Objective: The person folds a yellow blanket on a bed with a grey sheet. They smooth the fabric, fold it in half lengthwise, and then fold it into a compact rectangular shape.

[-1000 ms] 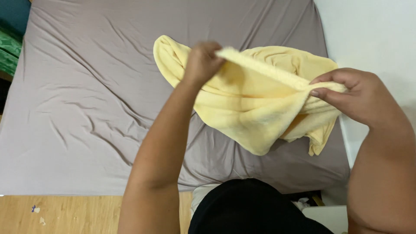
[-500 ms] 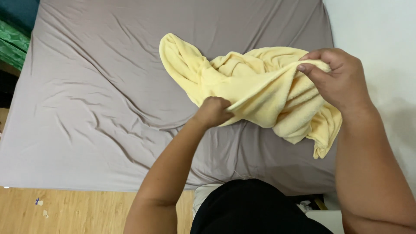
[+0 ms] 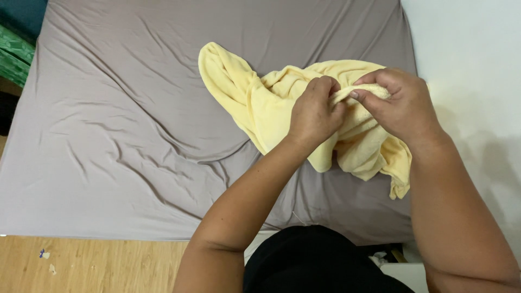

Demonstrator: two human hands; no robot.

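Both hands pinch one bunched edge of the yellow towel (image 3: 304, 108) above the bed (image 3: 119, 141): left hand (image 3: 313, 115), right hand (image 3: 395, 103) touching; remaining towel trails left and below.

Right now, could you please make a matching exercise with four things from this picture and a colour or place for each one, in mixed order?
Things:
1. soft fleece towel
2. wrinkled fitted bed sheet
3. wooden plank floor
4. smooth wall

Descriptions:
A. white, at the right edge
B. pale yellow, gripped by the left hand and the right hand
C. light brown, at the bottom left
D. grey, spread under the towel

Pairs: 1-B, 2-D, 3-C, 4-A
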